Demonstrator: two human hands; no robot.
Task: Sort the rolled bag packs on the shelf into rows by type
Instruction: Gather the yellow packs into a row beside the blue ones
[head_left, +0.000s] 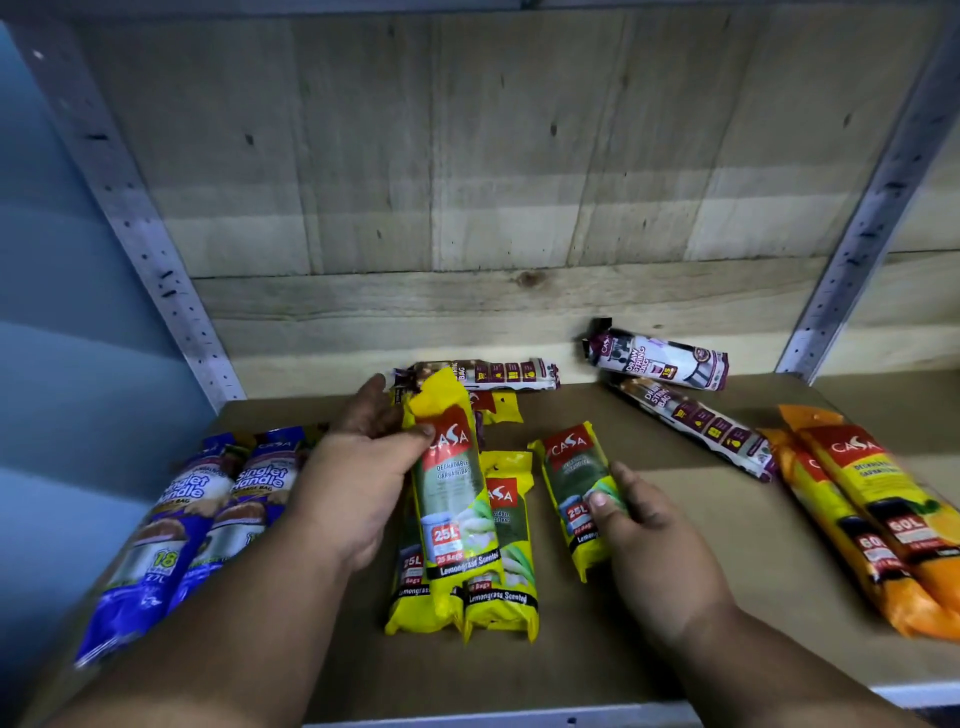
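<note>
My left hand (358, 467) grips a yellow lemongrass 25L pack (457, 499), lifted over two more yellow packs (501, 561) lying side by side at the shelf's middle front. My right hand (641, 519) closes on another yellow 25L pack (574, 483) lying just right of them. Two blue singlet handle packs (171, 525) lie at the left. Two orange 60L packs (878, 514) lie at the right. Maroon drawstring packs lie at the back: one (498, 374) behind my left hand, two (691, 421) at the back right.
The brown shelf board (701, 597) has a wooden plank back wall (467, 208). Perforated metal uprights (156, 260) stand at both sides. A small yellow pack piece (501, 405) peeks out behind the lifted pack.
</note>
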